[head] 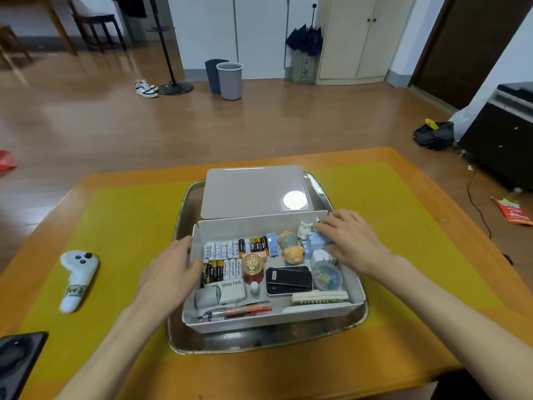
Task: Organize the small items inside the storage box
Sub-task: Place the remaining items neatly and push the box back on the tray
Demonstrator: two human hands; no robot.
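A white storage box (pixel 356 287) stands open on a metal tray (pixel 259 343). Inside lie rows of batteries (pixel 227 255), a gold-capped red jar (pixel 252 268), a black phone (pixel 288 280), a mini fan pouch (pixel 222 291), pens (pixel 236 311), a comb (pixel 318 297), two small figurines (pixel 291 246) and white plug adapters (pixel 321 257). My left hand (pixel 170 274) rests against the box's left wall, fingers together. My right hand (pixel 350 241) reaches into the back right corner, its fingers on a pale blue adapter (pixel 315 239); whether it grips it is unclear.
The box's lid (pixel 253 192) lies flat on the tray behind the box. A white controller (pixel 77 277) lies on the yellow mat (pixel 121 226) to the left. A dark device (pixel 17 362) sits at the table's near left corner.
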